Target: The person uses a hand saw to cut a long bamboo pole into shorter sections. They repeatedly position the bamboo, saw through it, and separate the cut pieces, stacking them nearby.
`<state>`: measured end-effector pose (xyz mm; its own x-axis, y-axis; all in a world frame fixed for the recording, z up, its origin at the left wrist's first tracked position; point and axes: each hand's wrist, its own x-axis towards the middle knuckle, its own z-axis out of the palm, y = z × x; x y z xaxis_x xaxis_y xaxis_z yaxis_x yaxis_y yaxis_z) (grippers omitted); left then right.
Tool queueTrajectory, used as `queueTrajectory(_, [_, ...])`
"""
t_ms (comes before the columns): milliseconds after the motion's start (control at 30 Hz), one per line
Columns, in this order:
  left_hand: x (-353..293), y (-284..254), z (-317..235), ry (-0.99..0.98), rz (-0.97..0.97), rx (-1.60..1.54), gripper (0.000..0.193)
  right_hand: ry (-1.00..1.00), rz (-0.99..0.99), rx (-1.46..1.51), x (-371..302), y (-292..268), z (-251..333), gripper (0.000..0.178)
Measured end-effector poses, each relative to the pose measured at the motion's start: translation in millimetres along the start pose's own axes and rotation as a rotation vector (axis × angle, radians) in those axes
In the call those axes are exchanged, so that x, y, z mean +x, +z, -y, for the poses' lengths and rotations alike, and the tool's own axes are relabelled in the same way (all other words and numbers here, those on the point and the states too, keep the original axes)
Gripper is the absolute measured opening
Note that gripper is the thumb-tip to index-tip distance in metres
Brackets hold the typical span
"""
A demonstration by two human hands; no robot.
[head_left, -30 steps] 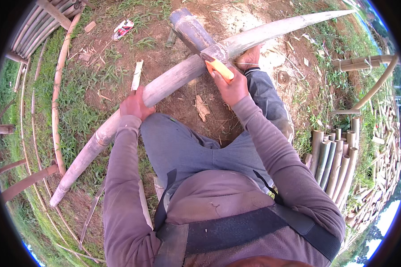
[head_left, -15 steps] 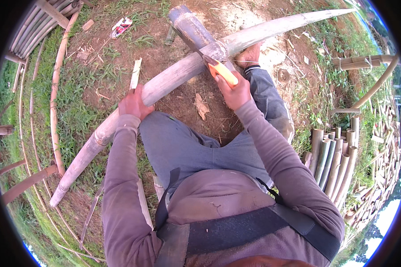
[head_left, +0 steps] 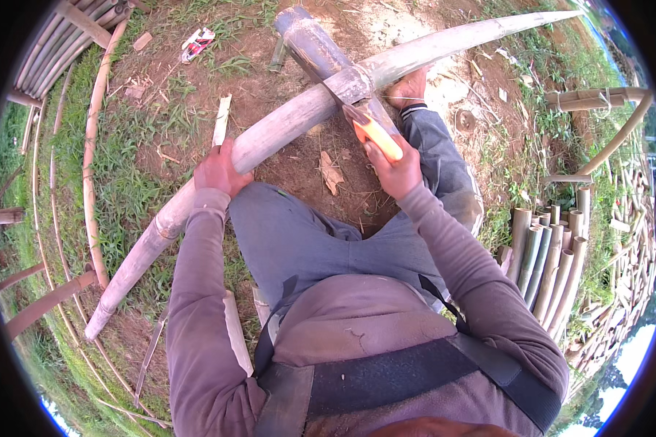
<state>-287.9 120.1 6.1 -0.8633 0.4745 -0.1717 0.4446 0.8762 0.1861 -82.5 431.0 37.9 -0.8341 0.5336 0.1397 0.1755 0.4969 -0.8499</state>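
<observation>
A long pale bamboo pole slants across in front of me, from lower left to upper right. It rests over a thicker, darker bamboo piece lying on the ground. My left hand is closed around the pole, left of my knees. In my right hand is a handsaw, gripped by its orange handle. The dark blade lies across the pole right beside the thick piece; how deep it sits I cannot tell. My bare right foot is by the crossing, partly hidden under the pole.
Cut bamboo lengths stand bundled at the right, with a large heap of pieces beyond. More poles are stacked on a rack at the far left. Wood chips and a red-white wrapper lie on the ground.
My right hand has drawn the handsaw back toward me and slightly right, its blade still across the pole. My left hand keeps its grip, and the pole has barely shifted.
</observation>
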Motion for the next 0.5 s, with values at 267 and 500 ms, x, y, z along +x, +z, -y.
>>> queueTrajectory(267, [-9.1, -1.5, 18.3, -0.045, -0.008, 0.022, 0.092, 0.066, 0.066, -0.014, -97.8, -75.0, 37.8, 0.020])
queueTrajectory(500, [-0.3, 2.2, 4.8, -0.009, -0.026, 0.005, 0.091, 0.088, 0.025, 0.015, -38.7, -14.5, -8.5, 0.027])
